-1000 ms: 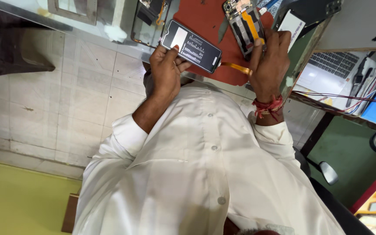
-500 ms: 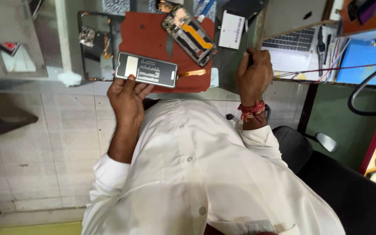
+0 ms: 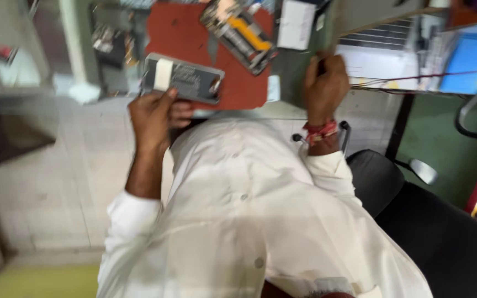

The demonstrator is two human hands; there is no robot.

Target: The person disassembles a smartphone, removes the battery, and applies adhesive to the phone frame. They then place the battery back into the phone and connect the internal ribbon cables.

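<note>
While the view looks down over a white shirt, the left hand is raised at the near edge of the desk and holds a phone panel — a flat dark slab with a pale strip across one end. Its fingers are curled around the panel's near long edge, the thumb lying up against the pale end, so the grip is closed on it. The panel hangs level, just over the near left corner of a red mat, partly above the mat and partly off it.

The right hand rests well apart from the left, at the desk's edge to the right of the mat. It is curled into a loose fist around something thin and dark — blur keeps me from telling what it is. A red thread band circles that wrist.

On the mat's far side lies an opened phone, tilted, its insides showing with an orange strip along it. A white box sits just beside it, and a laptop stands further right. A black chair is at the lower right.
</note>
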